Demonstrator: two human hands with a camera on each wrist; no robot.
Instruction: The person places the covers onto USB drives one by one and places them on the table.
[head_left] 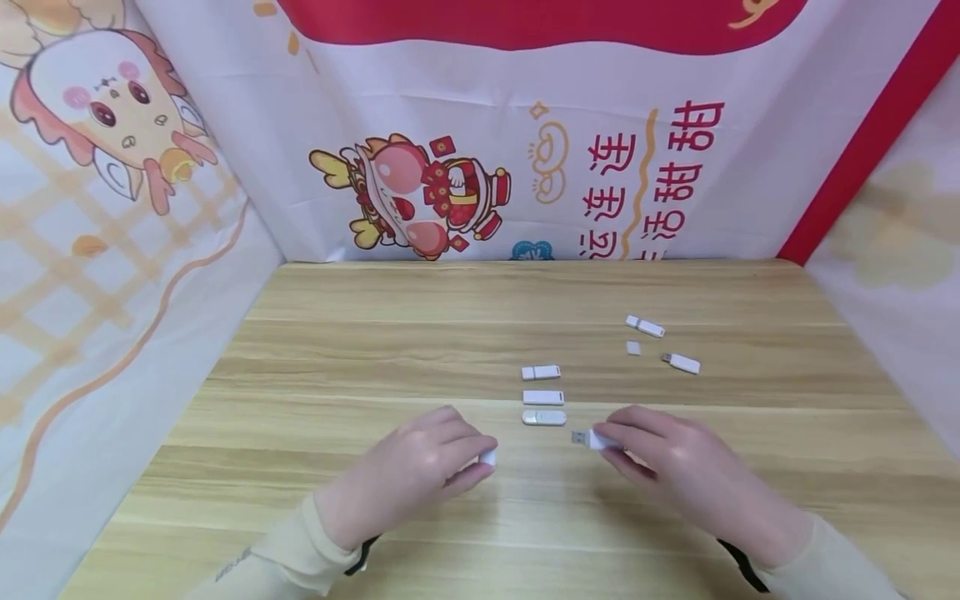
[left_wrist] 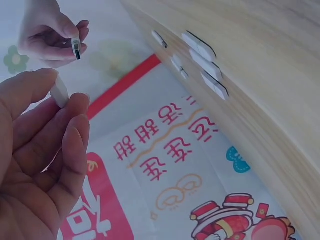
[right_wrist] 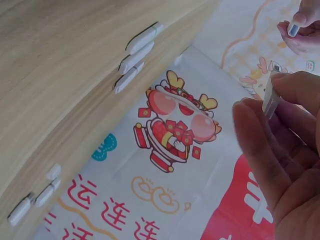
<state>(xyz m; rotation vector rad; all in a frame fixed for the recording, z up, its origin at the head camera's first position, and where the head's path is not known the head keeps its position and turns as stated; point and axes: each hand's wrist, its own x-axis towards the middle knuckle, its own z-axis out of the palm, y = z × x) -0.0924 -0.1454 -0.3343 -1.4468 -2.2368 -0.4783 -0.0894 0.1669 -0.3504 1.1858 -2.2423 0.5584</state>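
One USB stick in the right hand, plug outward.

The tabletop looks like smooth wood, streaky in grain, with a soft sheen. On it, the row of USB sticks shows smooth plastic cases, while the uncapped USB stick above the tabletop joins similar plastic to a bare metal plug. Behind the tabletop, the backdrop is matt, faintly creased cloth.

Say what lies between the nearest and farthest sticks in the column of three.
In the head view, the middle stick lies between the nearest stick and the farthest stick.
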